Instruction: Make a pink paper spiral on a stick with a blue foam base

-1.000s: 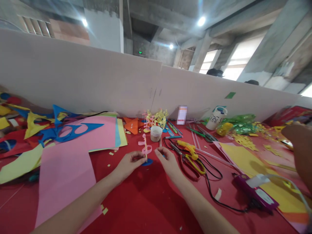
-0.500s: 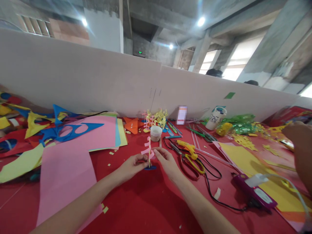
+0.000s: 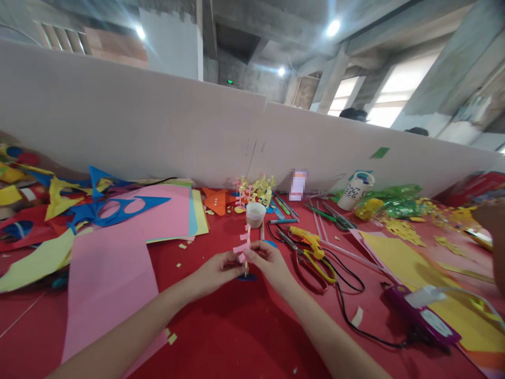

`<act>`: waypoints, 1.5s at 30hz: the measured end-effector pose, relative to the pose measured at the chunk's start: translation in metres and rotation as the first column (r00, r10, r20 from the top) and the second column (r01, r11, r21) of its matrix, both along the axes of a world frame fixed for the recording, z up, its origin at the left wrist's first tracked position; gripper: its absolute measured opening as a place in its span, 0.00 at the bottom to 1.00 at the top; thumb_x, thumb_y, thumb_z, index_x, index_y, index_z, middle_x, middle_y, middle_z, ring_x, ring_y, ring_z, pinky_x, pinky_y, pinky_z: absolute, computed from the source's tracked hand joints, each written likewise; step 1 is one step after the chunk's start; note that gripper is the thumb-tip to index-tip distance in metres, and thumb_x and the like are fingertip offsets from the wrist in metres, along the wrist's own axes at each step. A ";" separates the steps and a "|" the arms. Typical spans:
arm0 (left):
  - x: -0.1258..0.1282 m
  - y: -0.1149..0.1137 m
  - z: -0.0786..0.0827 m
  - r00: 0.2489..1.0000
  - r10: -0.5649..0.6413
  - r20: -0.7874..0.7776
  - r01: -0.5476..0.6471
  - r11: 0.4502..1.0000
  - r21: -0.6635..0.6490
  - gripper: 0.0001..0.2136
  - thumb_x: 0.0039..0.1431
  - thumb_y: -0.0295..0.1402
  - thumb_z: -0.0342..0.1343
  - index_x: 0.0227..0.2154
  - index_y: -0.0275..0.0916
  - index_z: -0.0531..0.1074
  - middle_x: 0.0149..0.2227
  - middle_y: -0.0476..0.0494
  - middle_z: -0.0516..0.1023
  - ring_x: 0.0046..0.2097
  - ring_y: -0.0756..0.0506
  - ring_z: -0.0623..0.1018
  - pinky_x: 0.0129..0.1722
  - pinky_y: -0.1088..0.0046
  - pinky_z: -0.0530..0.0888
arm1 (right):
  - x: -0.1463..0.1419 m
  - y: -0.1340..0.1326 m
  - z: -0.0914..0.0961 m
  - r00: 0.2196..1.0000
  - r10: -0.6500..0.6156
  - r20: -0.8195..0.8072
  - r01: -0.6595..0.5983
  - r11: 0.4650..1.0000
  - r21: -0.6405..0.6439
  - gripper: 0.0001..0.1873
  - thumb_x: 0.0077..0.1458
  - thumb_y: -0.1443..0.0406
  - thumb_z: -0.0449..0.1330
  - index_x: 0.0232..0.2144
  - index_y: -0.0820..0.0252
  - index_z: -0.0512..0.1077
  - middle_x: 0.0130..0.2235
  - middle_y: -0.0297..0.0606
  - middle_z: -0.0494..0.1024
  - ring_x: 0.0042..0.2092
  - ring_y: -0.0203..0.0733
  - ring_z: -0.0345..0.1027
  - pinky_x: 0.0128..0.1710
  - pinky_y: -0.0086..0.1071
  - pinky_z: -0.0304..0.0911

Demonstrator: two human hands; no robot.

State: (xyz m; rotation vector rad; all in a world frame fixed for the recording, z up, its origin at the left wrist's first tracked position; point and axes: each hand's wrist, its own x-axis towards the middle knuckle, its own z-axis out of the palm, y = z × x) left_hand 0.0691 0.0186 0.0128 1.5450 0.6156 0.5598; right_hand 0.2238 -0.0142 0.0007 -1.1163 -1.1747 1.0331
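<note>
Between my hands stands a small paper tree (image 3: 243,248) with a thin yellow stem and pink paper strips sticking out. It rises from a dark blue round base (image 3: 248,277) low over the red table. My left hand (image 3: 216,271) pinches the stem close to the base, its fingertips partly hidden. On the other side my right hand (image 3: 273,263) has thumb and finger closed on one of the pink strips. Just behind the tree sits a small white cup (image 3: 255,213). A blue disc (image 3: 270,244) peeks out behind my right hand.
Several yellow and pink paper trees (image 3: 262,190) stand by the white partition (image 3: 158,121). To the right lie red-handled pliers (image 3: 310,276), a yellow glue gun (image 3: 310,240), cables and a purple power strip (image 3: 424,318). Pink sheets (image 3: 110,295) cover the left. Another person's arm (image 3: 491,231) reaches in at right.
The right thumb and finger have shifted slightly down and in against the pink strips. The paper tree leans a little more. The whole view has shifted slightly.
</note>
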 end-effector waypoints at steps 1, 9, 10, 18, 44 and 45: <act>0.000 0.000 0.001 1.000 -0.001 -0.001 0.001 1.000 -0.005 0.10 0.50 0.37 0.57 0.33 0.37 0.74 0.34 0.44 0.78 0.39 0.44 0.75 0.44 0.65 0.69 | 0.001 0.000 0.001 1.000 0.014 -0.007 -0.014 1.000 0.000 0.12 0.42 0.57 0.63 0.25 0.61 0.70 0.27 0.34 0.72 0.29 0.36 0.63 0.32 0.31 0.58; -0.003 0.001 0.001 0.999 -0.039 -0.001 0.039 0.999 -0.022 0.09 0.50 0.36 0.57 0.33 0.37 0.74 0.34 0.45 0.78 0.39 0.45 0.75 0.43 0.68 0.69 | 0.003 -0.003 0.004 0.997 0.069 -0.026 -0.069 0.998 0.017 0.11 0.43 0.58 0.63 0.24 0.60 0.69 0.25 0.33 0.71 0.28 0.35 0.63 0.32 0.31 0.58; -0.003 0.002 0.001 1.000 -0.029 -0.003 0.029 0.999 -0.026 0.08 0.50 0.36 0.57 0.32 0.37 0.74 0.33 0.45 0.78 0.38 0.45 0.75 0.42 0.69 0.69 | 0.003 -0.003 0.005 0.997 0.063 -0.034 -0.062 0.998 0.019 0.11 0.43 0.59 0.64 0.24 0.60 0.70 0.25 0.33 0.71 0.28 0.34 0.63 0.31 0.30 0.57; -0.005 0.004 -0.001 0.999 -0.029 -0.014 0.029 0.999 -0.016 0.08 0.51 0.37 0.56 0.31 0.37 0.74 0.31 0.47 0.77 0.35 0.47 0.74 0.39 0.71 0.68 | 0.006 -0.002 0.002 0.998 0.067 0.021 -0.067 0.997 0.025 0.10 0.43 0.59 0.63 0.25 0.59 0.70 0.27 0.33 0.71 0.30 0.35 0.62 0.33 0.30 0.57; -0.003 0.010 -0.001 0.928 0.348 0.131 -0.306 0.915 -0.264 0.14 0.40 0.35 0.65 0.31 0.35 0.72 0.30 0.48 0.74 0.34 0.49 0.74 0.37 0.72 0.68 | 0.002 0.002 -0.005 0.997 -0.010 0.077 0.009 1.000 0.015 0.12 0.42 0.56 0.62 0.24 0.60 0.70 0.25 0.31 0.70 0.27 0.35 0.61 0.29 0.29 0.57; -0.003 0.011 -0.002 0.924 0.360 0.129 -0.316 0.908 -0.275 0.14 0.40 0.34 0.65 0.31 0.35 0.72 0.29 0.49 0.74 0.33 0.50 0.74 0.36 0.73 0.68 | 0.002 0.003 -0.006 0.997 0.001 0.073 -0.001 1.000 0.003 0.12 0.42 0.57 0.62 0.25 0.60 0.70 0.25 0.31 0.70 0.27 0.34 0.61 0.29 0.29 0.57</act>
